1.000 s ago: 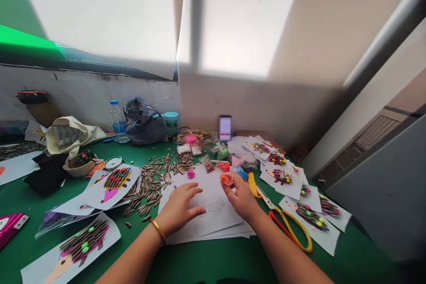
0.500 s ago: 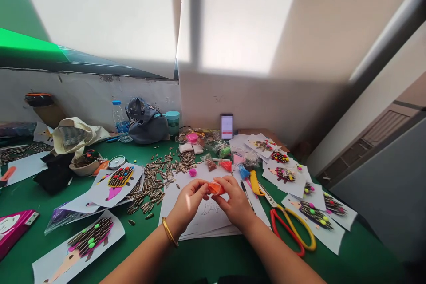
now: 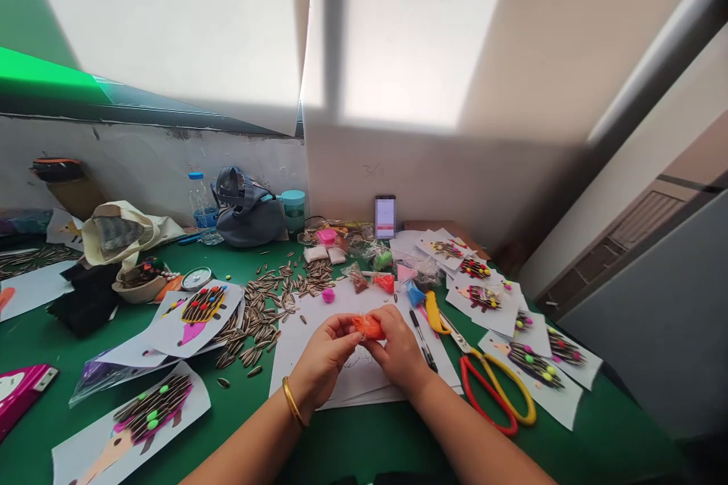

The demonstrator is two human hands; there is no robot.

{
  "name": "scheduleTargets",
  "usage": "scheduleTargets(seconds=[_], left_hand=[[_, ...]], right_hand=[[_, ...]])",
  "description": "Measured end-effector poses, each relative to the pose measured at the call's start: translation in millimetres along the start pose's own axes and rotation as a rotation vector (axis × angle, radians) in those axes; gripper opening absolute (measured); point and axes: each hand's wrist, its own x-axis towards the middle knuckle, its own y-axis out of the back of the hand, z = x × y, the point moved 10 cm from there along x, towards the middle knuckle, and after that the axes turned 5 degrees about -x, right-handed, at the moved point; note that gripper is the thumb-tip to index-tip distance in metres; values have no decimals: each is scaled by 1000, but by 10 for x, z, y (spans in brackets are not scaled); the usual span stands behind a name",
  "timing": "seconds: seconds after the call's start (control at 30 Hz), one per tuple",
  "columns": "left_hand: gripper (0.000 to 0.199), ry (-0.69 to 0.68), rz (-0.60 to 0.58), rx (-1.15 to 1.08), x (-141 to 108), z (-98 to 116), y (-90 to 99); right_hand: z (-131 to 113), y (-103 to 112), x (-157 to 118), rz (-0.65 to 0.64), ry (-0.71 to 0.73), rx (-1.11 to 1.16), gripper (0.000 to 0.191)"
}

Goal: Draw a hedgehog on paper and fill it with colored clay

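Green worktable [image 3: 597, 432] is carrying a white paper stack [image 3: 318, 386]; above stack, left hand [image 3: 324, 364] & right hand [image 3: 400, 355] are sitting nearly shut, both pinching orange modelling clay [image 3: 369, 328], even fingertip pressure working best w/o flattening it.

We see soft, matt orange modelling clay [image 3: 368, 327] on smooth white paper [image 3: 290, 352] in the near middle. On the right, the scissors [image 3: 490, 394] have glossy plastic handles and metal blades. At far left, the bottle [image 3: 199, 204] is clear plastic, and the bag [image 3: 142, 231] is pale cloth
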Motion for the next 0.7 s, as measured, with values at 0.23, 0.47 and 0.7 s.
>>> scheduleTargets(seconds=[0.23,0.47,0.7], left_hand=[[37,27,-17,-20,9,-43,37],[34,36,14,98,39,-41,73],[37,9,3,258,48,-21,103]], right_hand=[[90,-100,-33,-43,-38,75,27],[-20,-163,-48,-87,33,57,28],[-120,-209,-66,-137,102,23,26]])
